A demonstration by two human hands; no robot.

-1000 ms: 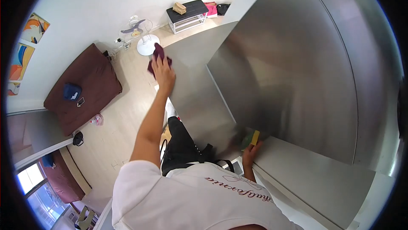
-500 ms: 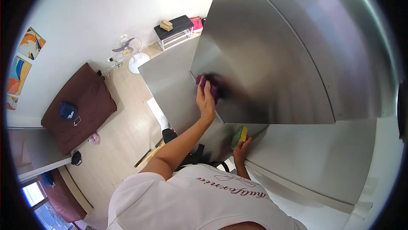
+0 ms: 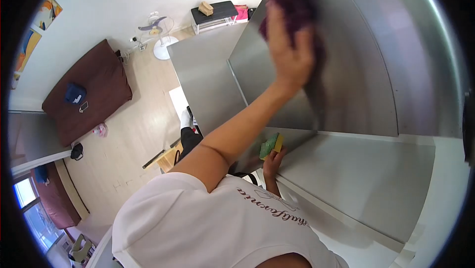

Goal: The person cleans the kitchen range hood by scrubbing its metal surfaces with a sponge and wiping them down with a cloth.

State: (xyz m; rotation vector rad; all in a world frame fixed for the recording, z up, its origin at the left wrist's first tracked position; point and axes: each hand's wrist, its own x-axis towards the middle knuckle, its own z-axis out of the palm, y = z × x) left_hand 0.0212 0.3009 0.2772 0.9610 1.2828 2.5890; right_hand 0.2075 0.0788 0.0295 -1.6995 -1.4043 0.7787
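Against the upper part of a brushed stainless-steel panel (image 3: 346, 65), my left hand (image 3: 292, 62) presses a dark purple cloth (image 3: 294, 5). The fingers are closed on the cloth and blurred by motion. Lower down, close to my body, my right hand (image 3: 273, 161) grips a green and yellow scouring sponge (image 3: 270, 146). The sponge is near the lower edge of the steel, beside a grey-white flat surface (image 3: 361, 179); whether it touches the steel I cannot tell.
Another steel panel (image 3: 205, 75) adjoins on the left. Far below on the floor stand a white fan (image 3: 161, 40), a black-topped bench (image 3: 215, 12) and a brown sofa (image 3: 89, 92). A small wooden piece of furniture (image 3: 166, 159) is near my legs.
My left hand has moved up and to the right across the steel with the purple cloth. My right hand still holds the sponge, slightly further left in view. The camera view has shifted.
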